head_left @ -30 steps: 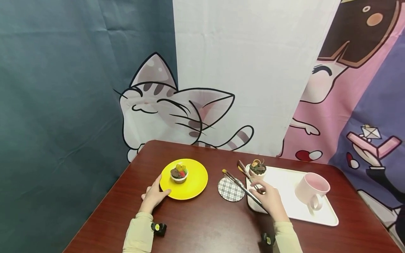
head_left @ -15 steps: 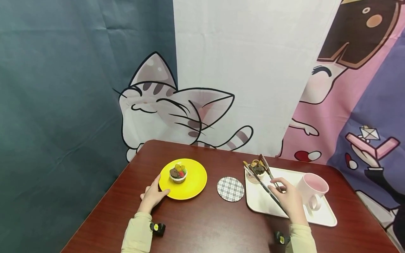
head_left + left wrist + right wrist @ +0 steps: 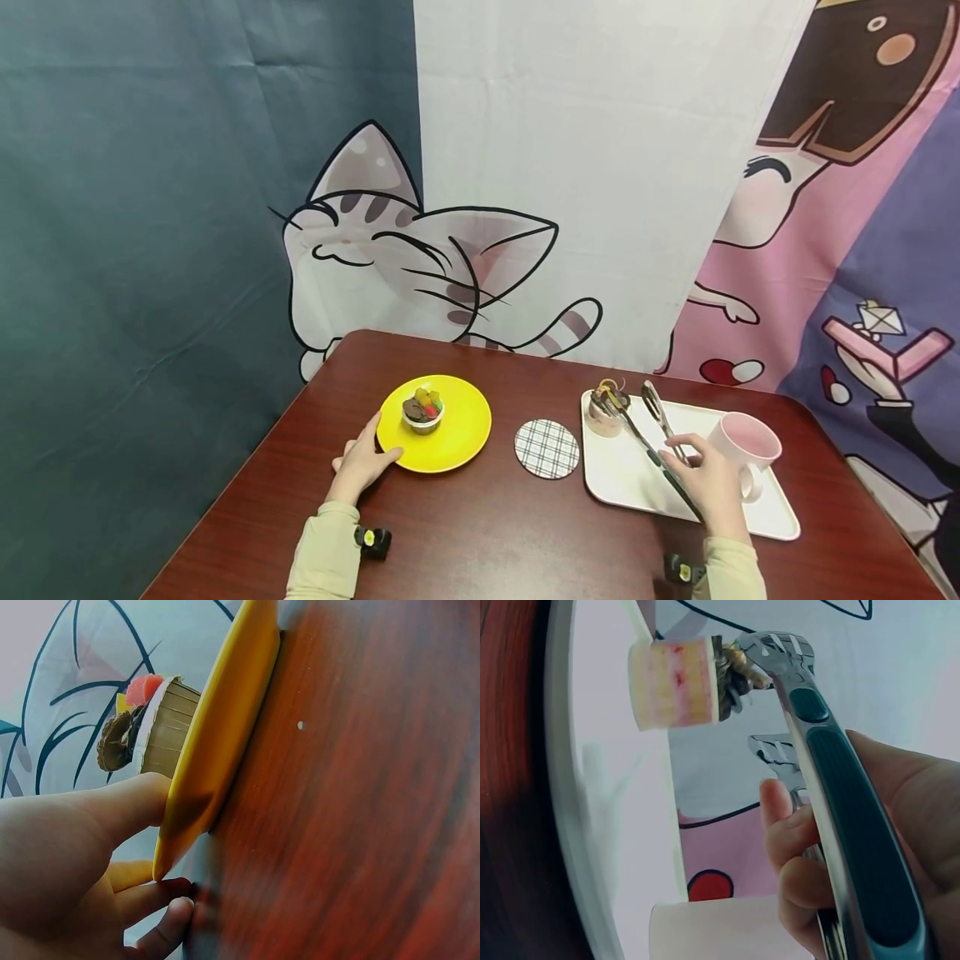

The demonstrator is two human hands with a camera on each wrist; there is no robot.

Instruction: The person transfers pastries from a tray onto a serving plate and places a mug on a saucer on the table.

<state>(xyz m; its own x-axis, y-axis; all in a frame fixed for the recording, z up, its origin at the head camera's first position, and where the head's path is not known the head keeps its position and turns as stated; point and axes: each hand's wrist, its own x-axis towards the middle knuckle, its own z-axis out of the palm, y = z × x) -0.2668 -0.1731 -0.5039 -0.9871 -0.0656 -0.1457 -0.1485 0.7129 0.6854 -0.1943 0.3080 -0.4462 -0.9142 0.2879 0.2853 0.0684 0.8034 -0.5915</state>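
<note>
My left hand point(image 3: 362, 465) grips the near left rim of a yellow plate point(image 3: 467, 429), thumb on top and fingers at its underside in the left wrist view. On the plate stands a cupcake point(image 3: 423, 415) with chocolate and colourful fruit-like toppings. My right hand point(image 3: 708, 485) holds metal tongs point(image 3: 864, 832) with green handle inlays, their arms spread apart. One tong tip overlaps the dark topping of a small layered cake point(image 3: 673, 684) in the head view; the other is off to its right. This cake sits at the far left corner of a white tray point(image 3: 622, 483).
A pink mug point(image 3: 750, 437) stands on the tray's right side, close beside my right hand. Between plate and tray lies a round checked coaster point(image 3: 547, 449). A printed cloth backdrop point(image 3: 540, 150) rises behind the brown table point(image 3: 480, 525).
My right hand has moved right with the tongs, from over the coaster and tray's left edge to over the tray. The left hand and plate stay in place.
</note>
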